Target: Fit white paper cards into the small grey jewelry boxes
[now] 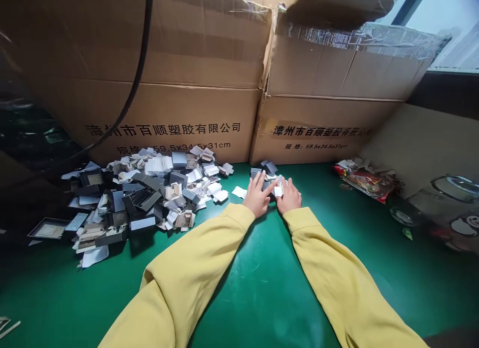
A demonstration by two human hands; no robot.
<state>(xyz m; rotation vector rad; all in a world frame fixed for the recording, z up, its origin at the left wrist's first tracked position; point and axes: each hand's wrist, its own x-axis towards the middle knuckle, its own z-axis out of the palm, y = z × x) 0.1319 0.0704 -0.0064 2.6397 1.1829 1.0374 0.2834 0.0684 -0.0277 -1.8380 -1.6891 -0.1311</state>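
Note:
My left hand (pixel 257 194) reaches over the green tabletop with its fingers spread, holding nothing. It touches the near side of a small cluster of dark grey boxes (pixel 269 167). Beside it my right hand (pixel 289 196) rests with fingers stretched forward, at the right edge of the same cluster. A small white piece (pixel 279 190) lies between the two hands, against the right thumb. Part of the cluster is hidden behind my fingers. One flat white scrap (pixel 239 192) lies just left of my left hand.
A large heap of grey and white small boxes and scraps (pixel 164 188) covers the left. Large cardboard boxes (pixel 179 108) stand along the back. A black cable (pixel 130 96) hangs at the left. On the right are a red wrapper (pixel 368 180) and a clear jar (pixel 441 203).

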